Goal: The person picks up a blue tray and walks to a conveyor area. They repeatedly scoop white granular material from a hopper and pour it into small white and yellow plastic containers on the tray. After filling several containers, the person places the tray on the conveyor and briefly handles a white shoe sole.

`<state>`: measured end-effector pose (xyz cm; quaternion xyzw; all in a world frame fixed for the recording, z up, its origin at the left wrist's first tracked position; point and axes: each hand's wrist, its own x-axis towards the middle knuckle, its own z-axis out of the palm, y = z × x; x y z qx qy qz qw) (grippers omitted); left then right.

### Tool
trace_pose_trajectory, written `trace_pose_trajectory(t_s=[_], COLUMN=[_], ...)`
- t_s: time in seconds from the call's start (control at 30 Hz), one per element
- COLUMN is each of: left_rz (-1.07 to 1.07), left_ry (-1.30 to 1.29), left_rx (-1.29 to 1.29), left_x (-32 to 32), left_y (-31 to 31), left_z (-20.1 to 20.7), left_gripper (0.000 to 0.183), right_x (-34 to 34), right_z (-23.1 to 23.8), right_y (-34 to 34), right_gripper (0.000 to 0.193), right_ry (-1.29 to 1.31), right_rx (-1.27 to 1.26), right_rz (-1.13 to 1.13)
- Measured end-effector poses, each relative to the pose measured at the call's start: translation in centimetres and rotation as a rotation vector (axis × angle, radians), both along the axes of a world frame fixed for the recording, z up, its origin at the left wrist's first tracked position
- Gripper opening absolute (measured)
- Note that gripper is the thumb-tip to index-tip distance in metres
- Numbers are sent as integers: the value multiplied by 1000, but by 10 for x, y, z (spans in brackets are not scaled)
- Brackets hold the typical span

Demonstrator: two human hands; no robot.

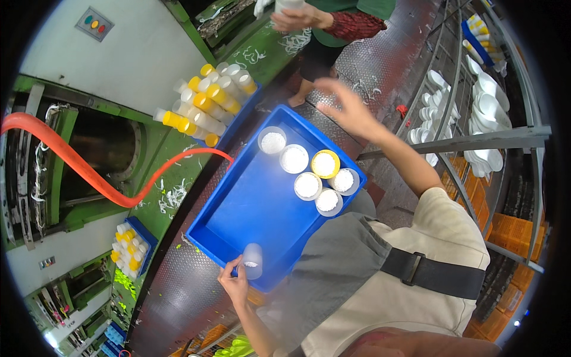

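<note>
My left hand (pixel 234 281) pinches the side of a translucent cup (pixel 254 257) at the near left end of a blue tray (pixel 209 201). A little white material shows inside that cup. My right hand (pixel 347 108) is raised beyond the tray's far right corner, fingers spread, holding nothing. Several cups filled with white grainy material stand upright in the tray's right half; one has a yellow wall (pixel 337 159), while the others, such as this translucent cup (pixel 273 141), are whitish.
A blue crate (pixel 239 116) heaped with white and yellow cups rests on a green machine ledge. A red hose (pixel 156 178) runs to the tray's edge. Across from me, a co-worker's hand (pixel 297 18) holds a white cup. A metal rack (pixel 470 138) with white pieces stands right.
</note>
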<state>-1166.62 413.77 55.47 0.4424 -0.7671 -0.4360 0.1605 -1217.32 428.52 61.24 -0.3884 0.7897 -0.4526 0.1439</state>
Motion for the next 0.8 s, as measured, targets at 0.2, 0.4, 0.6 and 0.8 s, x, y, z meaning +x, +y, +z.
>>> trace_pose_trajectory(t_s=[0.2, 0.4, 0.6, 0.8], left_rz=[-8, -35, -94, -92], left_ry=[-53, -16, -35, -1], left_rx=[-18, -5, -41, -25], left_x=[9, 18, 32, 42], left_y=[2, -4, -10, -11], left_z=[2, -1, 0, 2], left_gripper=[26, 27, 28, 28], right_x=[60, 84, 107, 130], right_z=[-18, -17, -15, -16], right_y=[0, -26, -38, -41], right_gripper=[40, 20, 9, 10], right_ry=[340, 677, 716, 638], right_rx=[22, 177, 78, 74], right_rz=[264, 390, 452, 481])
